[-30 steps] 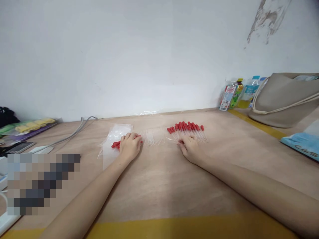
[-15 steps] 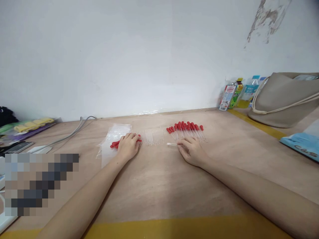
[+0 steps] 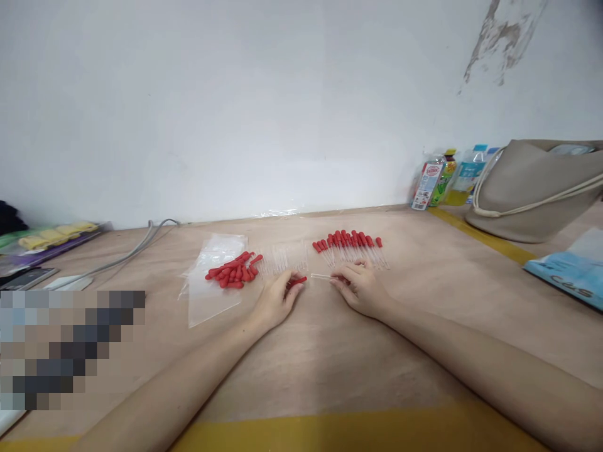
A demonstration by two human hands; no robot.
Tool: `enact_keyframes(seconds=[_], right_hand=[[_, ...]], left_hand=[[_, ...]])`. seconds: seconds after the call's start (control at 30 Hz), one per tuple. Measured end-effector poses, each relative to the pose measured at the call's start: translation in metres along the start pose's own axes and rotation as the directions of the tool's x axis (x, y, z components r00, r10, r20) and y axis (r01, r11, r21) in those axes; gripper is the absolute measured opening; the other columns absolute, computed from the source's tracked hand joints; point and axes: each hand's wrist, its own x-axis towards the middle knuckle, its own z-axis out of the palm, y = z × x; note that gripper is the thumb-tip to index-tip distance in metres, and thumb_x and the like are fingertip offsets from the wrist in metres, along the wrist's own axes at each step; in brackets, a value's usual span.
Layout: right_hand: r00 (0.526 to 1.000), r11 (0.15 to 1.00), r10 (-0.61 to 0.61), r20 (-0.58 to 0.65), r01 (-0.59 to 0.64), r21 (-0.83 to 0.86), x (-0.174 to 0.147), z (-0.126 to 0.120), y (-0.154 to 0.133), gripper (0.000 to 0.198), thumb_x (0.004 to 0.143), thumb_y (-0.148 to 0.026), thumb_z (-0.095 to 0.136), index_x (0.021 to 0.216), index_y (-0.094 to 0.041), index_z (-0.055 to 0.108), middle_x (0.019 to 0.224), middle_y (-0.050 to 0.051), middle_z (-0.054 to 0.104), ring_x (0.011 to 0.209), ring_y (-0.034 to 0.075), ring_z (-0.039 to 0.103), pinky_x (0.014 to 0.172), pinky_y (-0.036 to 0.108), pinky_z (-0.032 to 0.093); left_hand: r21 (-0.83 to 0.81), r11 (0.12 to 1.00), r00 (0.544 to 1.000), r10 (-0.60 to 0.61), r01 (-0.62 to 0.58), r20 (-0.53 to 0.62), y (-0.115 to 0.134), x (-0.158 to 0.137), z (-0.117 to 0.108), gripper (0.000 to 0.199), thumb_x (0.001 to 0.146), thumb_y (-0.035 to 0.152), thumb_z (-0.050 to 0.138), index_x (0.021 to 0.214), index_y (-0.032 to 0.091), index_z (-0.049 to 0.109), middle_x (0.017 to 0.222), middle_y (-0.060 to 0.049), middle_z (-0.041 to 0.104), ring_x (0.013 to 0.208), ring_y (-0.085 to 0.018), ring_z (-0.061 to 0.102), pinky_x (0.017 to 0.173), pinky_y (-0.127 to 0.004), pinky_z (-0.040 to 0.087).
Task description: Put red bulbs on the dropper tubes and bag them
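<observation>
Pinched in my left hand is a red rubber dropper bulb, its end pointing right. My right hand grips a clear glass dropper tube that points left toward the bulb; a small gap separates the two. Left of my left hand, a pile of red rubber bulbs lies on a clear plastic bag. Bare glass tubes are laid out behind my hands. Droppers with red bulbs fitted lie in a row behind my right hand.
Drink bottles and a carton stand by the wall at the back right, beside a grey bag. A blue packet lies at the right. A grey cable and a phone are on the left.
My left hand has moved right from the bulb pile, bringing a red bulb close to the glass tube. The pile is now uncovered. My right hand has barely moved.
</observation>
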Motion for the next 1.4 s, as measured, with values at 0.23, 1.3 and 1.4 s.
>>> enact_keyframes(seconds=[0.23,1.3,1.4], right_hand=[[1.000,1.000,0.019,0.011,-0.018,-0.023,0.002,0.001,-0.007,0.019,0.086,-0.026,0.040,0.081,-0.019,0.057,0.075,0.000,0.063,0.062,0.010,0.051,0.084,0.032,0.023],[0.978,0.986,-0.145,0.152,0.155,-0.057,0.000,-0.002,-0.007,0.024,0.086,-0.024,0.041,0.074,-0.018,0.062,0.066,0.000,0.059,0.062,0.011,0.048,0.070,0.030,0.020],[0.977,0.989,-0.113,0.182,0.129,-0.078,0.001,-0.001,-0.012,0.026,0.086,-0.024,0.041,0.067,-0.017,0.058,0.063,0.000,0.059,0.058,0.010,0.045,0.068,0.030,0.020]], left_hand=[[-0.037,0.999,1.000,0.017,-0.017,0.000,-0.004,0.002,-0.002,0.014,0.083,0.023,0.048,0.096,0.020,0.053,0.089,-0.002,0.064,0.081,-0.015,0.059,0.072,-0.027,0.048],[0.007,0.989,0.971,0.143,-0.147,0.191,0.002,-0.003,-0.004,0.021,0.085,0.031,0.046,0.087,0.016,0.061,0.072,-0.002,0.060,0.065,-0.011,0.054,0.060,-0.022,0.041],[0.009,0.984,0.968,0.174,-0.178,0.182,0.001,-0.003,-0.003,0.020,0.085,0.030,0.046,0.086,0.016,0.061,0.070,-0.001,0.059,0.063,-0.011,0.053,0.058,-0.021,0.040]])
